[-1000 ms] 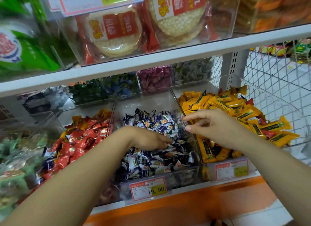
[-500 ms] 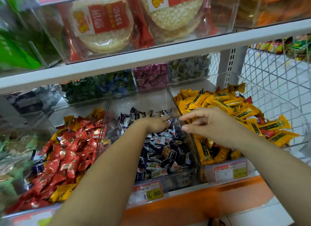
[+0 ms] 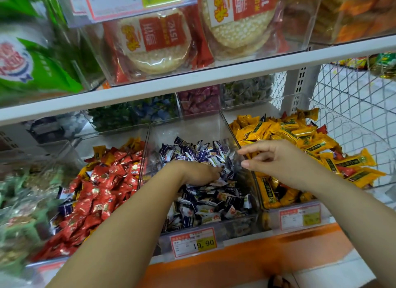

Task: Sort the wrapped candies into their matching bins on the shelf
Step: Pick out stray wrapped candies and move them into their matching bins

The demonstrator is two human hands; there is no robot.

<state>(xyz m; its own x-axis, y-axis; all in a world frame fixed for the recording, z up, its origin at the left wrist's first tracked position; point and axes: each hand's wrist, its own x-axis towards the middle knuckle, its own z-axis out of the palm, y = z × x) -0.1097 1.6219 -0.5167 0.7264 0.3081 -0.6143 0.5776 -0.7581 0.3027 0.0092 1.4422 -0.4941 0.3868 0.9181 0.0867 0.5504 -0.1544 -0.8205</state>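
**Left hand** (image 3: 198,173) — palm down inside the middle bin (image 3: 188,128), resting on the heap of blue-and-white candies (image 3: 205,204). The fingertips are sunk among the wrappers towards the right side of the heap. Whether they pinch a piece cannot be told.

**Right hand** (image 3: 276,161) — held in the air above the clear wall that parts the middle bin from the right bin (image 3: 266,221). The fingers are relaxed and slightly bent, with the forefinger reaching left. The thumb lies below it with a gap between. It holds nothing and touches nothing that shows.

**Blue-and-white candies** – small twisted wrappers filling the middle bin and piled higher at the back. A price tag (image 3: 194,241) is clipped to the bin's front.

**Red candies** (image 3: 100,191) – heaped in the left bin (image 3: 115,135), with a few yellow and blue-and-white pieces mixed in along the edges.

**Yellow candies** (image 3: 289,133) – long bars with dark green labels filling the right bin, with some red wrappers among them. A second price tag (image 3: 300,217) is on the front of this bin, its print blurred.

**Rear row** – smaller clear bins of green, blue and purple candies (image 3: 199,99) stand behind the front three.

**Upper shelf** (image 3: 192,81) – a white board carrying clear boxes of packed rice cakes (image 3: 158,41).

**Wire basket** (image 3: 353,107) – white mesh, to the right of the shelf.
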